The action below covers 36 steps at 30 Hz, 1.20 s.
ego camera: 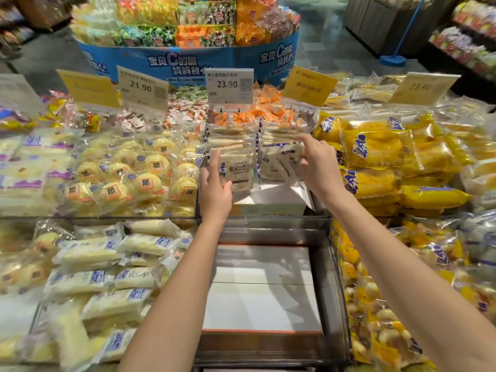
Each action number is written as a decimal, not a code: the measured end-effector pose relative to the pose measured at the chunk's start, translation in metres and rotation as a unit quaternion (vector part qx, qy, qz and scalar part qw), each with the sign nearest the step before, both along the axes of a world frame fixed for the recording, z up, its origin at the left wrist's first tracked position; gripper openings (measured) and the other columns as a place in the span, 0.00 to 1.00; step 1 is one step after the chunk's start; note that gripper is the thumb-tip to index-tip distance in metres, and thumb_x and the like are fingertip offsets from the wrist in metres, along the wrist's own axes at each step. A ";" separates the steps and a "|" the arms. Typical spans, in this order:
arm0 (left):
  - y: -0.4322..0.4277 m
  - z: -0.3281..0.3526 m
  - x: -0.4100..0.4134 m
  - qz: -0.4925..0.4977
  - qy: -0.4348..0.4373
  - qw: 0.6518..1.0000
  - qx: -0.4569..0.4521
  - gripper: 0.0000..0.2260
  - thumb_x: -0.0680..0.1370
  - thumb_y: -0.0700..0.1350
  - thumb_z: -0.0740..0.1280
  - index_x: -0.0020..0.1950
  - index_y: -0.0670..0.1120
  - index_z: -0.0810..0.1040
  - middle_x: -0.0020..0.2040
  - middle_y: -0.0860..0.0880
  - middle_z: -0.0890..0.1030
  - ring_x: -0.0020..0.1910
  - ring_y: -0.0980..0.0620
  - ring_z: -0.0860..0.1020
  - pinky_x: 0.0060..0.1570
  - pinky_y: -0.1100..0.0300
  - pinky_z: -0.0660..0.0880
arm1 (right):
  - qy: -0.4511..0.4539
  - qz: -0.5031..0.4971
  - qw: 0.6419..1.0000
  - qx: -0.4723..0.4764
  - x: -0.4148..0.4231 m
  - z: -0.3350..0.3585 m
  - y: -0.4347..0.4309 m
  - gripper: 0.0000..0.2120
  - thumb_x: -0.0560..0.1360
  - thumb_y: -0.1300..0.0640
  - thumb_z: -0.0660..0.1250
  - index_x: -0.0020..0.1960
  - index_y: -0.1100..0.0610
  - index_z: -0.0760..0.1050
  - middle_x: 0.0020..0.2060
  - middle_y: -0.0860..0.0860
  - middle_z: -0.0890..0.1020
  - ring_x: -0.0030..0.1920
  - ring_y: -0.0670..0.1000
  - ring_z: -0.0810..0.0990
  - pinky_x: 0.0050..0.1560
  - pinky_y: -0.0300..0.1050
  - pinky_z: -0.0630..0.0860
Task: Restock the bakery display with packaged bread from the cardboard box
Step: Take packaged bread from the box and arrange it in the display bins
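Observation:
Two rows of clear-wrapped sliced bread packs stand in the middle upper bin of the display. My left hand (214, 187) grips the front pack of the left row (237, 167) by its lower left corner. My right hand (316, 163) holds the front pack of the right row (281, 163) at its right edge, thumb over the top. Both packs stand nearly upright. A white cardboard box (268, 202) sits just below them in the same bin, its top open. The lower middle bin (261, 288) holds only a white liner.
Round yellow buns (128, 175) fill the bin to the left and yellow-wrapped bread (381, 154) the bin to the right. Price cards (230, 85) stand behind the bread. White roll packs (107, 267) lie at lower left. A blue round candy stand (188, 36) rises beyond.

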<state>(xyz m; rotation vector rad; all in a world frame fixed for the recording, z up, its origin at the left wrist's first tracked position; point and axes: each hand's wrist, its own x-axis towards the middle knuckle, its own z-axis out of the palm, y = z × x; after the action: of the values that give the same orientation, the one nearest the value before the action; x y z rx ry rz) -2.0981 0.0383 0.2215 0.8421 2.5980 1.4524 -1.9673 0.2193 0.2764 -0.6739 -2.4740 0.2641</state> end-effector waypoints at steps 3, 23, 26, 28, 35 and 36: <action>0.002 -0.005 -0.005 -0.025 0.049 0.988 -0.147 0.40 0.78 0.32 0.65 0.80 0.58 0.50 0.78 0.44 0.50 0.48 0.46 0.79 0.36 0.55 0.77 | -0.082 0.010 0.996 0.029 -0.013 0.007 0.002 0.27 0.73 0.73 0.61 0.69 0.55 0.73 0.58 0.56 0.81 0.56 0.61 0.74 0.52 0.53 0.65; 0.023 -0.012 -0.040 -0.059 0.263 0.908 -0.320 0.45 0.74 0.35 0.70 0.78 0.62 0.48 0.74 0.45 0.50 0.78 0.38 0.45 0.55 0.52 0.77 | -0.225 0.048 0.963 0.140 -0.017 -0.068 0.005 0.43 0.74 0.43 0.70 0.79 0.43 0.48 0.78 0.63 0.52 0.78 0.67 0.46 0.69 0.72 0.40; 0.029 -0.011 -0.043 -0.058 0.272 0.903 -0.327 0.51 0.72 0.33 0.71 0.78 0.63 0.42 0.76 0.46 0.43 0.78 0.36 0.40 0.60 0.48 0.75 | -0.251 0.066 0.956 0.139 -0.017 -0.067 0.015 0.45 0.76 0.42 0.67 0.76 0.39 0.36 0.79 0.60 0.42 0.77 0.65 0.37 0.68 0.71 0.35; 0.031 -0.014 -0.043 -0.065 0.292 0.894 -0.332 0.52 0.72 0.34 0.71 0.79 0.62 0.38 0.79 0.44 0.38 0.78 0.37 0.36 0.75 0.38 0.56 | -0.244 0.066 0.954 0.161 -0.020 -0.068 0.020 0.47 0.75 0.44 0.69 0.78 0.39 0.37 0.79 0.59 0.44 0.77 0.66 0.40 0.69 0.72 0.38; 0.037 -0.015 -0.041 -0.140 0.306 0.871 -0.357 0.42 0.78 0.47 0.68 0.80 0.58 0.41 0.80 0.46 0.34 0.77 0.41 0.32 0.69 0.26 0.37 | -0.190 0.085 0.943 0.261 -0.047 -0.072 0.025 0.51 0.72 0.51 0.74 0.80 0.51 0.40 0.80 0.57 0.50 0.78 0.64 0.45 0.71 0.72 0.37; 0.037 -0.017 -0.042 -0.146 0.315 0.866 -0.359 0.41 0.78 0.52 0.68 0.80 0.58 0.42 0.80 0.47 0.36 0.77 0.42 0.32 0.68 0.25 0.39 | -0.182 0.081 0.941 0.273 -0.048 -0.075 0.026 0.52 0.72 0.49 0.73 0.80 0.52 0.38 0.80 0.57 0.50 0.78 0.63 0.46 0.71 0.72 0.38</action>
<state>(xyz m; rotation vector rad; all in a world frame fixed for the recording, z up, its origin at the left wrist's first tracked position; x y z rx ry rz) -2.1400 0.0752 0.2043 1.6454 2.8569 0.0525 -2.0150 0.2451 0.2017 -0.2970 -2.7674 -0.5221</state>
